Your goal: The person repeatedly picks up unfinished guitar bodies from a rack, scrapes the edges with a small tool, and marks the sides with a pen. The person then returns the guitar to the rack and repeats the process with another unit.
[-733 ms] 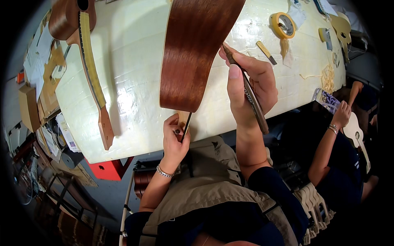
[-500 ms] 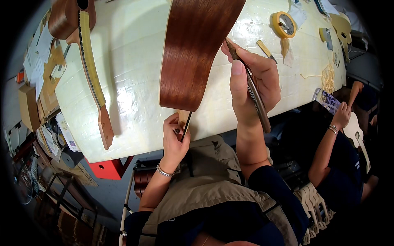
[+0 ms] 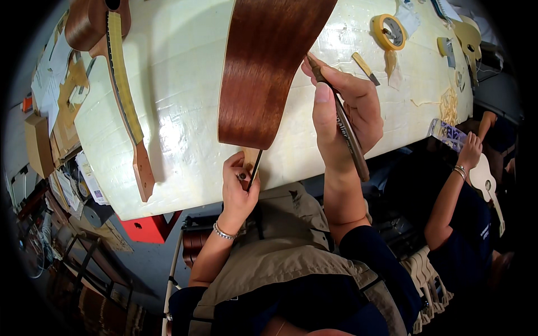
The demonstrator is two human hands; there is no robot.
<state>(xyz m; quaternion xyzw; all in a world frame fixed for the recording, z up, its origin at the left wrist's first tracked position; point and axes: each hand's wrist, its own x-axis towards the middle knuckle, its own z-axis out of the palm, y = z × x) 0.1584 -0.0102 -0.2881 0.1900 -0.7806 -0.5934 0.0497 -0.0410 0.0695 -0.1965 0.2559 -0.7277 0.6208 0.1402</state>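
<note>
A small brown wooden instrument body [image 3: 263,84], like a ukulele's, stands on edge over the table in front of me, its curved side facing me. My left hand [image 3: 238,187] is closed round its neck [image 3: 251,158] just below the body; the dark fretboard edge shows beside the fingers. A small dark round end, perhaps a pen cap, pokes out between those fingers. In my right hand [image 3: 353,106] is a brown marker pen [image 3: 348,130], slanted, fingers pinching it near the tip. The tip meets the right edge of the body at its waist; the exact contact is hidden.
Left lies another brown ukulele [image 3: 123,84] with yellow tape along its neck. Right are a yellow tape roll [image 3: 388,32], a small yellow-handled tool [image 3: 365,68] and shavings [image 3: 448,106]. A co-worker's hand [image 3: 471,152] is at the table's right edge; a red box [image 3: 147,228] stands below left.
My hands, the marker and the instrument keep nearly the same places. The co-worker's hand and arm at the right have shifted slightly up and to the right.
</note>
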